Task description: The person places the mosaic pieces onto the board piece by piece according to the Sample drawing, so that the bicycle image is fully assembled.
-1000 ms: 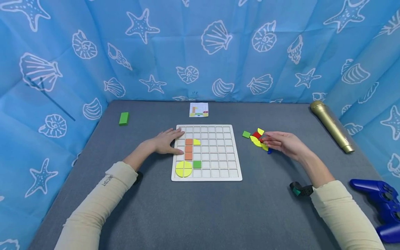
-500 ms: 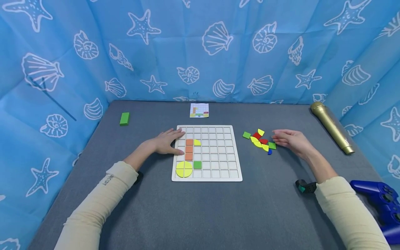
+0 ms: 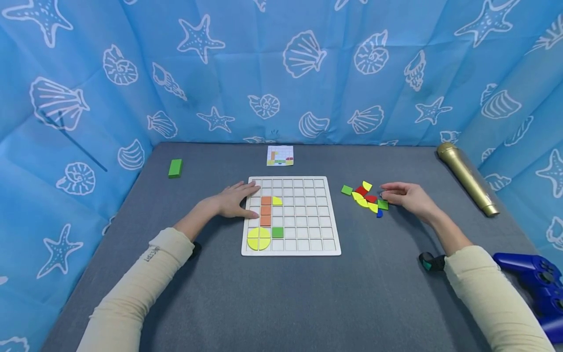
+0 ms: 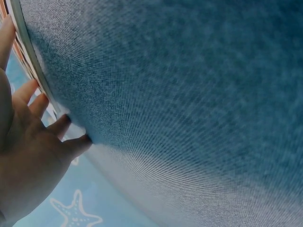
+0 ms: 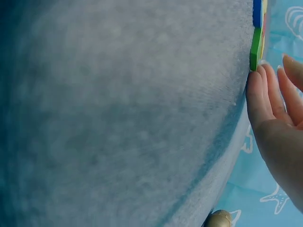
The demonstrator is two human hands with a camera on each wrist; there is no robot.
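Observation:
My left hand (image 3: 231, 200) rests with spread fingers on the left edge of the white grid board (image 3: 309, 247). On that board lie several orange squares (image 3: 266, 210), a yellow circle of quarter pieces (image 3: 258, 238), a yellow quarter piece (image 3: 277, 201) and a green square (image 3: 277, 232). My right hand (image 3: 409, 198) is at the right side of a loose pile of tiles, its fingers fairly straight and thumb apart. In the right wrist view, its fingertips meet or nearly meet a green square tile (image 5: 256, 49). Beside it lies a blue piece (image 5: 257, 13).
Red pieces (image 3: 371, 199), yellow pieces (image 3: 360, 199) and another green square (image 3: 346, 189) make up the pile. Behind the board is a printed pattern card (image 3: 280, 155). A green block (image 3: 175, 168) lies left, a gold microphone (image 3: 467, 179) and blue game controller (image 3: 534, 288) right.
My right hand has drawn back rightward from over the pile, uncovering the red piece and the green square. Its fingers have since parted slightly from the thumb. The left hand stays put.

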